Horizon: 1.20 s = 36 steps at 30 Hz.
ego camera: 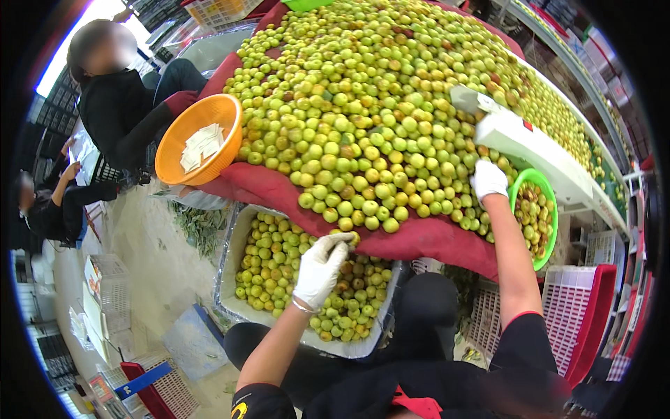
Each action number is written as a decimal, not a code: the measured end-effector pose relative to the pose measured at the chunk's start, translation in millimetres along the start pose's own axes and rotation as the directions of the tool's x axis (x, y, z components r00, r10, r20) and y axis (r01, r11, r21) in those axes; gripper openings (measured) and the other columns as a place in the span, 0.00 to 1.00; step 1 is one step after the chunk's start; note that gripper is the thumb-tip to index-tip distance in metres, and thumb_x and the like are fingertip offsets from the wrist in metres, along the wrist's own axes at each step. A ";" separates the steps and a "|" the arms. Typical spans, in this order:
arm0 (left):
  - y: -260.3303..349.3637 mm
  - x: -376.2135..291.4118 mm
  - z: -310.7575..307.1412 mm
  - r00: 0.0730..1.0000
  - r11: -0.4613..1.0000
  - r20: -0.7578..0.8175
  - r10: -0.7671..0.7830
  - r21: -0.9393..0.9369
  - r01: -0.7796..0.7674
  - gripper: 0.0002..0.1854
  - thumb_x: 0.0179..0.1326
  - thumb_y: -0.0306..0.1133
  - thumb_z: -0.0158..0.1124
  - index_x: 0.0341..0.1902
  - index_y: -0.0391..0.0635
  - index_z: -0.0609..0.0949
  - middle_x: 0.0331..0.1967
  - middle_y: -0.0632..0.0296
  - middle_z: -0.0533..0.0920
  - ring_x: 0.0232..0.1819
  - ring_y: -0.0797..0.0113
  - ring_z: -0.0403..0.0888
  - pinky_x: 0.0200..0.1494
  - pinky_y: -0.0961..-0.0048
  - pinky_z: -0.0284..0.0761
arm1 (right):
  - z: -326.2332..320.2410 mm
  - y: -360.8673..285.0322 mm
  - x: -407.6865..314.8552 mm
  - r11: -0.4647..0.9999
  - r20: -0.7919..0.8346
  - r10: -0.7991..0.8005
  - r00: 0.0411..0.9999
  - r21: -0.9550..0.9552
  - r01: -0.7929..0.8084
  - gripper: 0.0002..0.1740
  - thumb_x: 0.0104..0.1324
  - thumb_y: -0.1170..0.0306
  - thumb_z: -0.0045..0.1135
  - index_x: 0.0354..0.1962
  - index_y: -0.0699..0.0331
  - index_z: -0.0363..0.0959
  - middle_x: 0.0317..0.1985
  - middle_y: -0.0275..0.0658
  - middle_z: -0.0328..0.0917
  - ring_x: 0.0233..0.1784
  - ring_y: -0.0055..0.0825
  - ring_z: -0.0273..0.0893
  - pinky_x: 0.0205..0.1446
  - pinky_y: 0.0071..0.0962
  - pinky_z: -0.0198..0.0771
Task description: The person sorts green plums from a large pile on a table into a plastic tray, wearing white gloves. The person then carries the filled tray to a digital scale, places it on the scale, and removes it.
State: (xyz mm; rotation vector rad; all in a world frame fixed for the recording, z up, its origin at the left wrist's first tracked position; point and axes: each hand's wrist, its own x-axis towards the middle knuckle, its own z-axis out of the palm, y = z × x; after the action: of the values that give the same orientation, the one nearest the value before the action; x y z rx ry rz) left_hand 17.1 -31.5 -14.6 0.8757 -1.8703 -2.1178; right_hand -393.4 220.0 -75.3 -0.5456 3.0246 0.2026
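My left hand (320, 269), in a white glove, pinches a yellow-green jujube (355, 240) at its fingertips, just over the edge of the red cloth (429, 238). Below it stands a lined crate (226, 285) filled with green and brownish jujubes. My right hand (489, 180), also gloved in white, reaches onto the large heap of jujubes (356, 110); its fingertips are partly hidden, so whether it grips a fruit is unclear. Close beside that hand is a bright green basket (549, 201) holding browner jujubes.
An orange basket (230, 149) with white paper slips stands at the heap's left edge, near a seated person (118, 105). A white machine chute (528, 144) juts in from the right. A red-and-white plastic crate (570, 314) is at lower right; leaves (199, 228) litter the floor.
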 end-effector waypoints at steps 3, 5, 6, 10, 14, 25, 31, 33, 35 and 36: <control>-19.1 15.3 -21.2 0.977 0.919 0.147 -0.152 -0.342 0.194 0.17 0.82 0.33 0.58 0.66 0.36 0.81 0.58 0.53 0.87 0.58 0.61 0.87 0.65 0.64 0.82 | -60.4 -33.3 -28.1 0.992 0.040 -0.071 0.997 0.111 0.066 0.17 0.63 0.59 0.71 0.43 0.62 0.85 0.46 0.51 0.89 0.51 0.50 0.88 0.59 0.46 0.81; -39.3 27.9 -30.1 0.971 0.772 0.193 -0.143 -0.592 0.231 0.21 0.82 0.36 0.59 0.70 0.35 0.77 0.63 0.50 0.83 0.61 0.54 0.85 0.70 0.56 0.80 | -105.8 -104.6 -56.4 0.864 0.030 -0.305 0.952 0.430 0.263 0.20 0.62 0.57 0.72 0.47 0.61 0.86 0.44 0.48 0.89 0.49 0.48 0.88 0.58 0.43 0.81; -44.0 34.5 -35.7 0.957 0.706 0.252 -0.146 -0.651 0.279 0.28 0.82 0.40 0.60 0.76 0.35 0.69 0.70 0.47 0.76 0.67 0.50 0.81 0.73 0.50 0.77 | -123.5 -144.4 -73.0 0.770 0.068 -0.493 0.867 0.498 0.399 0.22 0.62 0.56 0.73 0.48 0.60 0.86 0.43 0.48 0.89 0.49 0.47 0.87 0.58 0.42 0.81; -17.6 40.0 -66.9 0.964 0.429 0.258 -0.066 -0.865 0.261 0.35 0.79 0.44 0.64 0.83 0.49 0.63 0.76 0.52 0.70 0.72 0.51 0.76 0.74 0.54 0.77 | -153.8 -317.5 -59.4 0.344 0.004 -0.922 0.387 0.466 0.815 0.20 0.72 0.56 0.63 0.50 0.64 0.82 0.41 0.51 0.83 0.49 0.52 0.84 0.54 0.49 0.78; 0.5 45.3 -91.6 0.987 0.636 0.083 -0.139 -0.757 0.153 0.31 0.78 0.46 0.65 0.76 0.44 0.70 0.58 0.58 0.78 0.48 0.68 0.80 0.49 0.75 0.80 | -125.9 -451.5 72.6 0.598 -0.229 -0.777 0.586 0.020 0.801 0.13 0.69 0.70 0.56 0.45 0.62 0.87 0.41 0.52 0.87 0.49 0.54 0.87 0.52 0.50 0.82; -0.5 31.1 -111.6 0.931 0.572 0.105 -0.349 -0.763 0.300 0.23 0.77 0.60 0.61 0.52 0.52 0.79 0.28 0.65 0.74 0.14 0.78 0.59 0.15 0.80 0.50 | -101.6 -458.8 54.8 0.622 -0.160 -0.543 0.825 0.584 0.522 0.18 0.70 0.64 0.51 0.48 0.65 0.83 0.50 0.57 0.87 0.54 0.55 0.87 0.62 0.48 0.80; -8.9 36.0 -97.5 0.966 0.669 0.132 -0.222 -0.700 0.249 0.26 0.79 0.60 0.57 0.34 0.50 0.75 0.24 0.63 0.72 0.13 0.74 0.59 0.15 0.76 0.50 | -84.9 -296.1 142.7 0.824 -0.313 -0.188 0.931 0.465 0.323 0.17 0.75 0.63 0.52 0.56 0.59 0.80 0.54 0.54 0.84 0.57 0.53 0.85 0.61 0.49 0.80; -6.7 40.2 -86.9 0.959 0.708 0.088 -0.269 -0.657 0.259 0.29 0.80 0.59 0.58 0.28 0.49 0.71 0.24 0.60 0.75 0.16 0.72 0.65 0.19 0.74 0.56 | -65.6 -275.6 140.5 0.929 -0.153 -0.278 0.948 0.207 0.305 0.19 0.75 0.59 0.55 0.57 0.59 0.78 0.56 0.53 0.82 0.60 0.53 0.83 0.62 0.50 0.79; -17.8 38.6 -84.9 0.967 0.744 0.080 -0.242 -0.624 0.238 0.28 0.80 0.58 0.58 0.28 0.48 0.72 0.25 0.59 0.77 0.19 0.71 0.67 0.21 0.74 0.59 | -59.0 -277.3 139.8 0.928 -0.091 -0.302 0.949 0.202 0.314 0.21 0.75 0.53 0.56 0.57 0.56 0.77 0.59 0.55 0.80 0.61 0.55 0.82 0.63 0.48 0.79; -22.1 39.2 -86.8 0.969 0.778 0.109 -0.222 -0.580 0.243 0.28 0.80 0.58 0.58 0.30 0.47 0.73 0.26 0.59 0.78 0.21 0.70 0.70 0.24 0.74 0.63 | -61.0 -273.9 139.3 0.909 -0.098 -0.327 0.940 0.240 0.341 0.20 0.72 0.55 0.60 0.55 0.55 0.81 0.57 0.52 0.82 0.61 0.52 0.83 0.64 0.48 0.79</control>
State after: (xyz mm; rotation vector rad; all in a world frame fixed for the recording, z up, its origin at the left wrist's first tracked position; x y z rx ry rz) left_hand 37.2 -120.2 -50.4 0.9428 -1.0109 -2.6441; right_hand -429.7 -90.8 -59.0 -1.0398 2.8785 -0.2192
